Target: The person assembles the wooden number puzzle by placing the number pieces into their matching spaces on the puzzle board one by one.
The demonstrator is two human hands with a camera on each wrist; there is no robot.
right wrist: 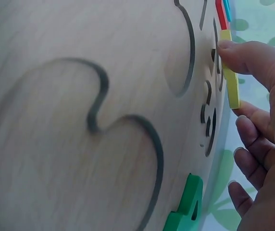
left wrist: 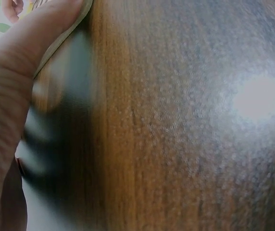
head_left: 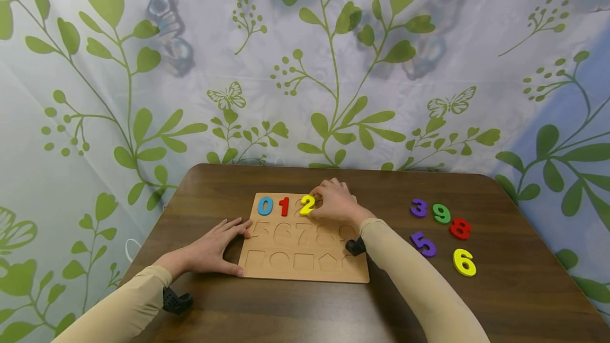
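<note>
A wooden puzzle board [head_left: 257, 266] with number and shape recesses lies on the table. My right hand [head_left: 336, 201] pinches a yellow number 2 [head_left: 307, 205] between thumb and finger over the board's top row. In the right wrist view the yellow 2 [right wrist: 231, 84] appears edge-on, just above the board's surface. To its left, a blue 0 [head_left: 265, 206] and a red 1 [head_left: 284, 206] sit in that row. My left hand [head_left: 207, 250] rests at the board's left edge, fingers spread, fingertips and thumb touching it. A green number piece [right wrist: 188, 204] shows on the board in the right wrist view, hidden in the head view.
Right of the board lie loose numbers: a purple 3 [head_left: 419, 208], green 9 [head_left: 441, 214], red 8 [head_left: 460, 228], purple 5 [head_left: 423, 244] and yellow 6 [head_left: 464, 262]. Behind the brown wooden table [head_left: 295, 311] hangs a leaf-patterned curtain [head_left: 267, 120].
</note>
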